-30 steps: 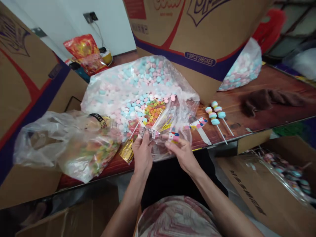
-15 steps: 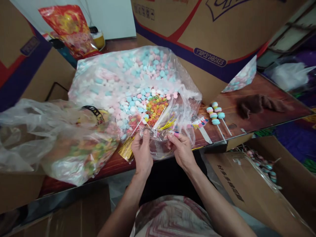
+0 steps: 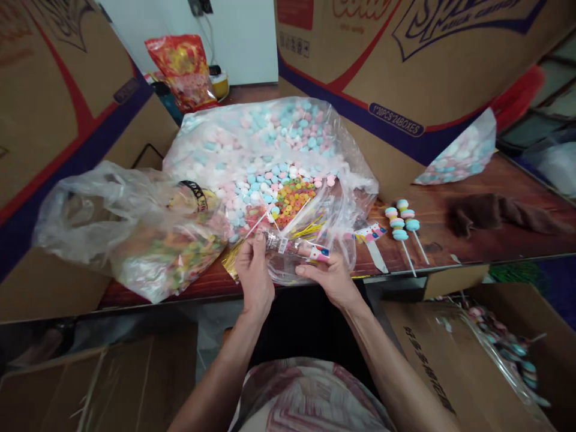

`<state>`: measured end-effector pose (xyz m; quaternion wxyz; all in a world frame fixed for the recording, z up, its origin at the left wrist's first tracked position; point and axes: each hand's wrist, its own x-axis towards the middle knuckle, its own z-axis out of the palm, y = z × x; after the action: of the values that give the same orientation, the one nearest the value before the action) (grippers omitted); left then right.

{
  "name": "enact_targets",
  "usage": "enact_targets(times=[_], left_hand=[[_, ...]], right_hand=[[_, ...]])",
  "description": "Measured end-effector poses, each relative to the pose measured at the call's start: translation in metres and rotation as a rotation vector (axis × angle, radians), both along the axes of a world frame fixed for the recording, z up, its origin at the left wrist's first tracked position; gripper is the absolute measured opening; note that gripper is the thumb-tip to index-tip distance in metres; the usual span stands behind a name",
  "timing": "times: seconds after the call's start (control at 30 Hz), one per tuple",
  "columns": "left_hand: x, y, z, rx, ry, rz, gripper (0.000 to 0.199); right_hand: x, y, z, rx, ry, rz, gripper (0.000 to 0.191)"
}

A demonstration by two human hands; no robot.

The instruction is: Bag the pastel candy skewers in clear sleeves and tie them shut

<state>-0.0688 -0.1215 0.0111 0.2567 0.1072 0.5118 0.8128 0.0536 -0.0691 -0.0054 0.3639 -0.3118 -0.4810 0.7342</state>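
A narrow clear plastic wrapper with a white barcode label and a colourful printed end stretches between my hands, above the table edge. My left hand pinches its left end between thumb and fingers. At the printed right end, my right hand has its fingers behind the wrapper and its thumb below the print. Just beyond lie orange and yellow ring candies, pink, blue and white candies and gold twist ties. White sticks stand out near my left hand.
Two marshmallow-like candy skewers and a printed strip lie right of my hands. A bag of ring candies sits left, a brown cloth right. Large cartons stand behind; an open box with wrapped skewers is below right.
The view has shifted, so the table things appear farther right. More of the wrapper shows between my hands, its printed end now visible, and my right thumb has moved off its earlier pinch.
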Motion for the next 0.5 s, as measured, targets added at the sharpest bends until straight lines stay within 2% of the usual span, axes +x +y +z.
enact_targets(times=[0.1, 0.2, 0.33, 0.5], left_hand=[[0.004, -0.001, 0.006, 0.020, 0.003, 0.017, 0.035], [0.003, -0.002, 0.007, 0.031, -0.004, 0.030, 0.036], [-0.001, -0.009, 0.001, 0.018, -0.001, 0.018, 0.035], [0.001, -0.019, -0.010, -0.024, -0.006, -0.083, 0.030]], right_hand=[[-0.002, -0.003, 0.002, 0.001, -0.014, -0.039, 0.022], [-0.007, -0.006, 0.003, -0.046, 0.004, -0.097, 0.018], [-0.017, -0.011, 0.004, -0.156, 0.047, -0.156, 0.019], [-0.026, -0.016, 0.005, -0.215, 0.038, -0.158, 0.022]])
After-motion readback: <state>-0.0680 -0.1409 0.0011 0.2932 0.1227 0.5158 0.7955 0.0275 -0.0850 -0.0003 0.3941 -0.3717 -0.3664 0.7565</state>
